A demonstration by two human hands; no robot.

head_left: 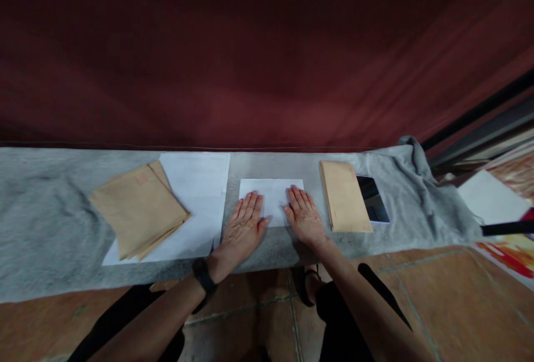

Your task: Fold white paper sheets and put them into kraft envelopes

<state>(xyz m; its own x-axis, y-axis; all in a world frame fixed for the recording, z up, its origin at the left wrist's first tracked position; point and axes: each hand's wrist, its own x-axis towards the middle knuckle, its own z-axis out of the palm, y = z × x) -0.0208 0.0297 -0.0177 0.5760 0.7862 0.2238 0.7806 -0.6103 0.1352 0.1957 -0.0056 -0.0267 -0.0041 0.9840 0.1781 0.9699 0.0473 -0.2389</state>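
So the small white paper (pixel 273 202) sits mid-worktop, with the left hand (pixel 243 224) flat over its left end and the right hand (pixel 306 220) flat on its right. Both are spread out, palms down, gripping nothing; my guess is they're pressing it flat. The worktop (pixel 50 239) has a grey cloth over it.

To the left there's a fanned pile of brown envelopes (pixel 139 206), partly on top of big white sheets (pixel 198 195). Right side has a neater envelope stack (pixel 346 195) just beside a dark-screened phone (pixel 372 198). Looks like both sides are kept within easy reach, leaving the middle for handwork.

Writing-wise, the left pile's top envelope has reddish print, too small to read. Can't make out any brands.
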